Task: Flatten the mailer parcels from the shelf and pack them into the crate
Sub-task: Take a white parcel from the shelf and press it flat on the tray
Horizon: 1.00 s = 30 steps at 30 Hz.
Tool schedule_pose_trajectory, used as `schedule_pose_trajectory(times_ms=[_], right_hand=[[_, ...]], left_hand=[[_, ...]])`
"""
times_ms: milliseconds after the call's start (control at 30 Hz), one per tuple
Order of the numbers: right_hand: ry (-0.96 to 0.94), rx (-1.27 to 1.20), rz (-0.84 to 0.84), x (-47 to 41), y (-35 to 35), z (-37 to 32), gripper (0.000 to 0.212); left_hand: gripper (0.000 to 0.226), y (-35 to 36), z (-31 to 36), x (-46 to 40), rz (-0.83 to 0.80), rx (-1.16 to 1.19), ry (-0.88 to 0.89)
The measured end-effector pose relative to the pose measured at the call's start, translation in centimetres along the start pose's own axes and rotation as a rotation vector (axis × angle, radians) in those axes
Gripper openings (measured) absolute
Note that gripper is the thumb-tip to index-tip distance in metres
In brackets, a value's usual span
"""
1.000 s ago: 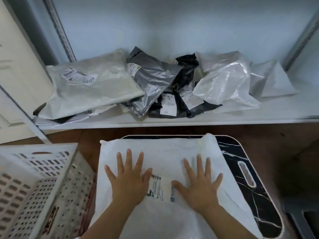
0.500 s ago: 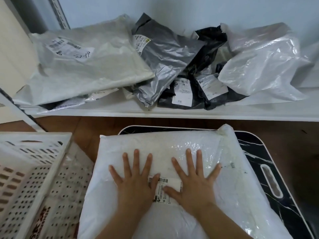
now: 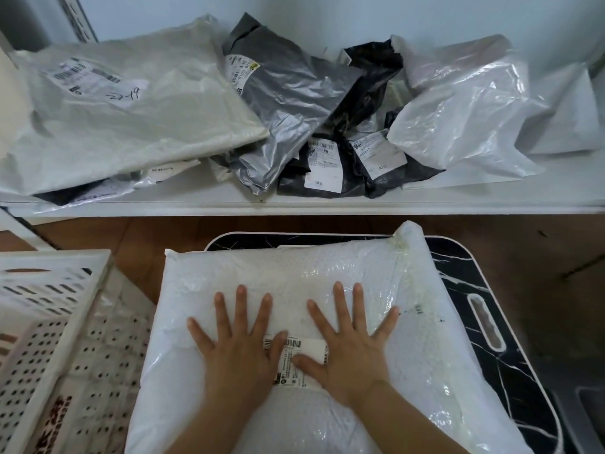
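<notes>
A puffy white mailer parcel [image 3: 294, 267] lies on a black marble-patterned tray table [image 3: 474, 290] in front of me. My left hand [image 3: 239, 348] and my right hand [image 3: 347, 345] press flat on it side by side, fingers spread, thumbs on its barcode label [image 3: 302, 352]. A white perforated crate [image 3: 55, 322] stands at the lower left. On the white shelf [image 3: 327, 203] above lie several more mailers: a large cream one [image 3: 131, 116], a grey one [image 3: 288, 103], black ones [image 3: 343, 172] and a crumpled white one [image 3: 458, 109].
Brown wooden floor [image 3: 147, 237] shows between shelf and table. A metal shelf upright [image 3: 80, 18] rises at the top left against a pale wall. A dark object [image 3: 592, 417] sits at the lower right corner.
My view has moved closer to the shelf and table. Both hands stay flat on the white mailer, now a little nearer each other over the label.
</notes>
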State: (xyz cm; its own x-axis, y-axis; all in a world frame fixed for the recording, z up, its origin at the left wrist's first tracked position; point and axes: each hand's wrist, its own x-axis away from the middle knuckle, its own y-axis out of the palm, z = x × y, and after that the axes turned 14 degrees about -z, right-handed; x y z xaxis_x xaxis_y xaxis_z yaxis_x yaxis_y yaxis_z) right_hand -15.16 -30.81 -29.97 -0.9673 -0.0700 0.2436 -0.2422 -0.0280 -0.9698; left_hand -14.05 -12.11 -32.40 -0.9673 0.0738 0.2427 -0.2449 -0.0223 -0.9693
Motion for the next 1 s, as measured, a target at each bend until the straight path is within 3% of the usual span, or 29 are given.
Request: schedule_pose_trajectory(times_ms=[333, 800, 1000], right_hand=[[-0.012, 0.045, 0.058, -0.7, 1.0, 0.2, 0.086], [-0.008, 0.021, 0.013, 0.3, 0.8, 0.1, 0.085], [0.078, 0.034, 0.140, -2.5, -3.9, 4.1, 0.077]], left_hand=[[0.066, -0.5, 0.4, 0.0, -0.027, 0.027, -0.006], [0.064, -0.6, 0.3, 0.6, -0.122, 0.052, -0.009], [0.066, -4.6, 3.1, -1.6, 0.015, 0.072, 0.048]])
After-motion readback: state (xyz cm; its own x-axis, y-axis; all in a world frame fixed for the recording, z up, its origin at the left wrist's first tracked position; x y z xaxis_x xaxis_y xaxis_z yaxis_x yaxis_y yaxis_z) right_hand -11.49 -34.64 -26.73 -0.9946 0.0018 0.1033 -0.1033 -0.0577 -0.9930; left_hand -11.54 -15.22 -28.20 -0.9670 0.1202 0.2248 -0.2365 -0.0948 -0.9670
